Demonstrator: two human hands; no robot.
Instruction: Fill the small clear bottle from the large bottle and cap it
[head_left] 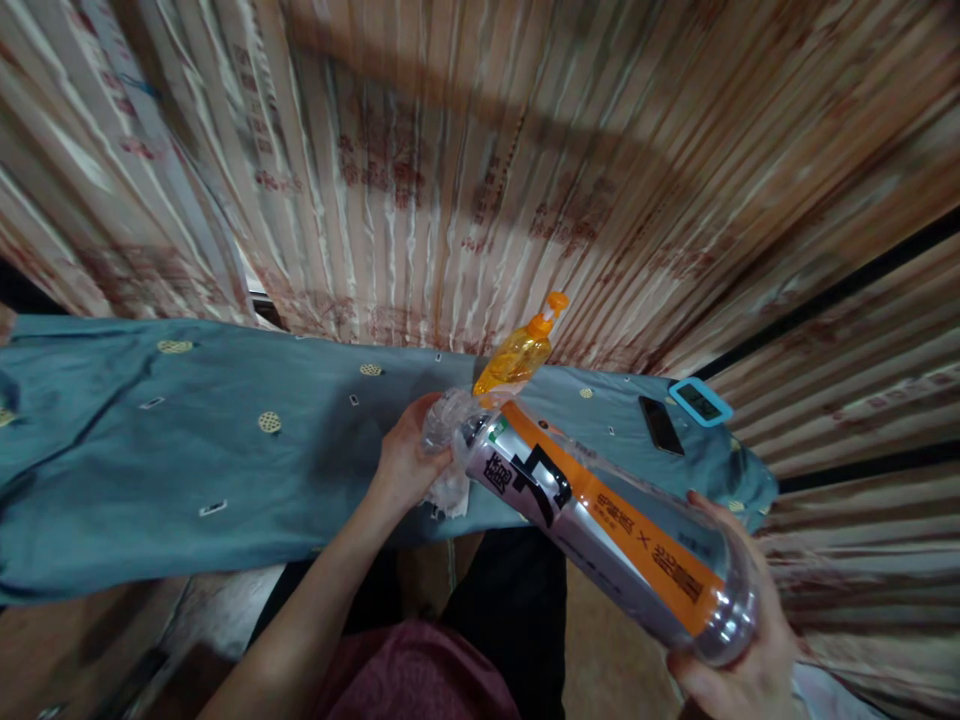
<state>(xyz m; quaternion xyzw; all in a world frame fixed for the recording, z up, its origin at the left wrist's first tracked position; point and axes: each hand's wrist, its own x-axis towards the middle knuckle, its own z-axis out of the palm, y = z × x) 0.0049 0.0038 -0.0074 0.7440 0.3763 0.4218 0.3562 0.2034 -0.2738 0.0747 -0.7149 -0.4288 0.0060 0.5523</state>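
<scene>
A large clear plastic bottle [600, 520] with an orange and silver label lies tilted across my view, its base toward the lower right. My right hand [742, 620] is closed round the base end. At the other end, my left hand [409, 465] grips a clear plastic piece [442, 420] touching the bottle; whether this is the bottle's own top cannot be made out. Below the left hand hangs or lies a whitish, crumpled piece [448, 495]. Just beyond the bottle's upper end stands an orange pump bottle [517, 355] of yellow liquid, partly hidden.
A teal patterned cloth [187, 430] covers the long narrow surface before me. Toward its right end lie a dark phone [661, 425] and a blue-framed digital clock [700, 401]. Pleated curtains [420, 180] hang close behind, with dark bars [840, 290] at the right.
</scene>
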